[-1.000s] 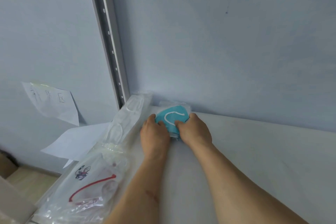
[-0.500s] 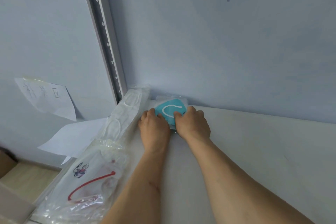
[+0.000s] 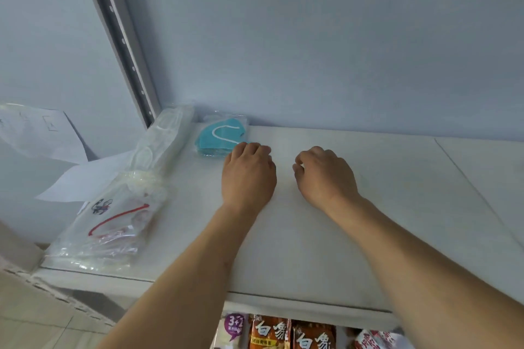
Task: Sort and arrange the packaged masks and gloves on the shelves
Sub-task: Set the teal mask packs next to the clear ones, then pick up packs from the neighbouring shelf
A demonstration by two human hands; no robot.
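Note:
A teal mask in a clear packet (image 3: 219, 137) lies at the back left of the white shelf (image 3: 326, 235), against the wall. My left hand (image 3: 248, 173) rests just to its right, fingers curled, holding nothing, its fingertips at the packet's corner. My right hand (image 3: 324, 174) sits further right on the bare shelf, fingers loosely curled and empty. A long clear packet of white masks (image 3: 167, 136) lies along the shelf's left edge. In front of it is a clear bag with a red-strapped mask (image 3: 113, 224).
A slotted metal upright (image 3: 122, 37) rises at the shelf's back left corner. Paper sheets (image 3: 42, 127) hang on the wall to the left. Snack packets (image 3: 283, 333) show on the shelf below the front edge. A seam (image 3: 467, 178) splits the shelf on the right.
Both hands have let go of the teal mask packet and pulled back and to the right. The packet stays against the wall. The view has tilted down.

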